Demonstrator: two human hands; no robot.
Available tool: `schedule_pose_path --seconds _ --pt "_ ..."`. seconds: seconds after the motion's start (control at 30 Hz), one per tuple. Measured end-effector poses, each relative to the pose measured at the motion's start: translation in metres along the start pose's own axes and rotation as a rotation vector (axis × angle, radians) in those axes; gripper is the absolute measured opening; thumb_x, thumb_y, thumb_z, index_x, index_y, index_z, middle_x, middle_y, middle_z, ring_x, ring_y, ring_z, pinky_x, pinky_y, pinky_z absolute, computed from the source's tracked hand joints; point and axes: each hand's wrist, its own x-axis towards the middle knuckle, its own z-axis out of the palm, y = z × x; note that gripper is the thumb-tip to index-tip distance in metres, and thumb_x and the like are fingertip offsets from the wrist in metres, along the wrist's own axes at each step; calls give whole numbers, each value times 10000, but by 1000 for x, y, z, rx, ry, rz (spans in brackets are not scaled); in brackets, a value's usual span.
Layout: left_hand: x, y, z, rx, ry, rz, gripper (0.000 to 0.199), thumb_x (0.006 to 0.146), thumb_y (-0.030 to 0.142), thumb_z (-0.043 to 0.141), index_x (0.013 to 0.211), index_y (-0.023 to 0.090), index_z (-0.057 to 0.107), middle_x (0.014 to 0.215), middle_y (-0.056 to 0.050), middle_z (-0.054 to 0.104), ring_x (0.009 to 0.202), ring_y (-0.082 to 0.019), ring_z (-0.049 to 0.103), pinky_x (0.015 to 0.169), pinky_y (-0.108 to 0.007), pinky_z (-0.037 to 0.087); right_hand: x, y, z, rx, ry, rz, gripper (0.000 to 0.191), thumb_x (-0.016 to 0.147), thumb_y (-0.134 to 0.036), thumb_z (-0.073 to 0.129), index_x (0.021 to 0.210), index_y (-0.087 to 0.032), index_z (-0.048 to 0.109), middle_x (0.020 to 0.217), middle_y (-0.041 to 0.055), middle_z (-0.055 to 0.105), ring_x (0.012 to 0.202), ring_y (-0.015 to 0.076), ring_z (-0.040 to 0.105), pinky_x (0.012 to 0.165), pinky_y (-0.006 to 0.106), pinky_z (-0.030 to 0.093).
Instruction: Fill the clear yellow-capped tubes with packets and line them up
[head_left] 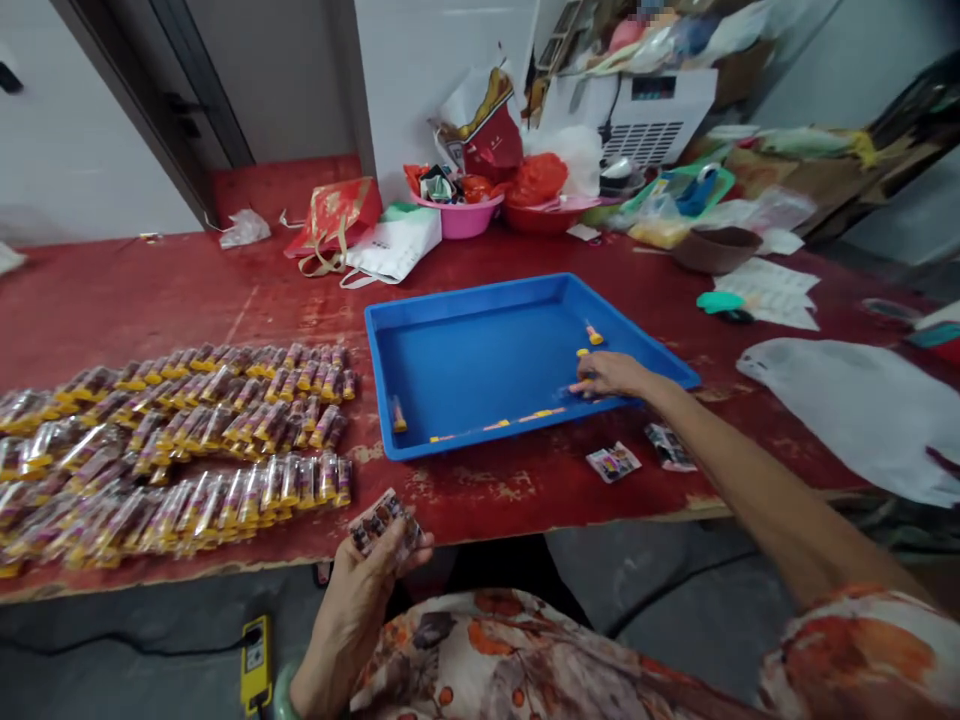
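Observation:
My left hand is closed on a small printed packet with dark pictures on it, held at the table's front edge. Over the right part of a blue tray, my right hand has its fingers closed around small yellow-ended tubes; how many it grips is unclear. More such tubes lie in the tray: one by the far right wall, another standing in the left corner, and several along the near wall. Two printed packets rest on the table before the tray.
Rows of wrapped yellow-ended tubes cover the table's left side. Behind the tray are bags and a pink basin. Papers and a white plastic bag lie to the right.

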Motion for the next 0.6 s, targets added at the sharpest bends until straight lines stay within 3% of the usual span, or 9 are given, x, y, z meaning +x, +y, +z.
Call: schedule_pose_path --seconds 0.07,0.13,0.2,0.27,0.33,0.4,0.5,0.6 --pt "1 2 3 19 30 38 342 593 282 873 823 97 699 769 -58 717 706 -209 705 647 -291 601 -7 -9 2 70 68 28 250 746 -402 667 673 -164 643 736 92 662 746 234 626 685 310 454" --pt "3 3 7 6 75 66 385 558 253 888 858 105 697 757 -50 719 653 -193 690 606 -293 594 -26 -28 4 187 149 28 332 828 -473 563 840 -156 661 799 104 668 743 231 621 677 329 468" --pt "5 5 9 -30 91 99 422 543 221 892 903 109 702 804 -61 734 671 -188 687 644 -307 594 -53 -58 7 381 213 -20 409 859 -521 516 1033 -175 646 899 98 678 741 212 621 668 330 492" --pt "8 6 10 -73 80 141 415 549 192 885 918 118 709 856 -63 741 727 -188 689 715 -316 585 -83 -96 8 662 216 -118 368 818 -540 595 1012 -239 681 890 58 685 745 207 623 715 349 510" --pt "10 6 9 -101 72 177 384 564 171 875 910 134 712 863 -49 740 748 -182 684 740 -307 572 -109 -138 9 971 24 -269 276 735 -486 716 886 -256 731 877 55 688 828 236 636 739 348 518" --pt "8 5 6 -115 80 190 354 577 167 867 892 137 708 843 -39 732 733 -170 675 728 -291 561 -128 -179 14 1236 -284 -318 226 771 -437 688 843 -228 736 838 62 654 628 173 598 545 291 483" --pt "2 6 1 -139 112 178 353 591 186 863 896 129 694 813 -32 709 697 -147 649 690 -270 545 -141 -228 28 1582 -674 -269 269 802 -428 631 818 -172 713 890 75 591 420 70 423 352 238 294" --pt "-6 6 -5 -153 123 173 336 581 212 869 840 108 681 735 -25 675 619 -127 609 629 -258 526 -142 -252 40 1709 -803 -255 289 778 -431 642 752 -148 687 787 61 539 492 93 418 397 235 292"
